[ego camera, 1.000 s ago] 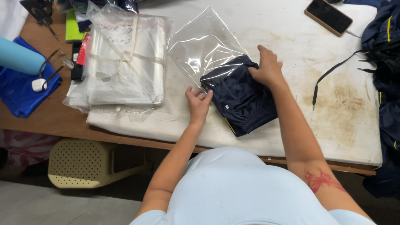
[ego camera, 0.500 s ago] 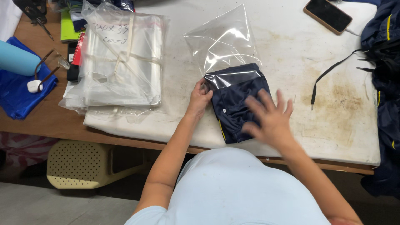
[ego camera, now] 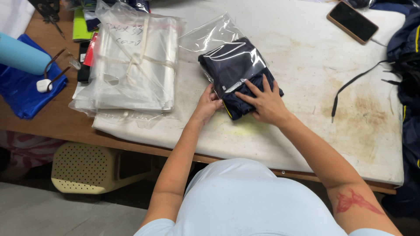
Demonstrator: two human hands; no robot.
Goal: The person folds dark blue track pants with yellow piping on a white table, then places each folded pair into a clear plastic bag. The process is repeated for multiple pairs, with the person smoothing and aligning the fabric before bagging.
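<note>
A folded dark navy garment lies on the white table cover, most of it inside a clear plastic bag. The garment's near end still sticks out of the bag's mouth. My right hand lies flat on that near end, fingers spread, pressing it. My left hand pinches the bag's open edge at the garment's left corner.
A tied stack of clear plastic bags lies to the left. Beyond it are a blue cloth, a light blue bottle, glasses and scissors. A phone lies far right, with a black strap and dark garments. A beige stool stands under the table.
The garment has slid deeper into the clear bag. My right hand moved from the far side to the garment's near end and pushed it inward; the left hand kept hold of the bag's mouth.
</note>
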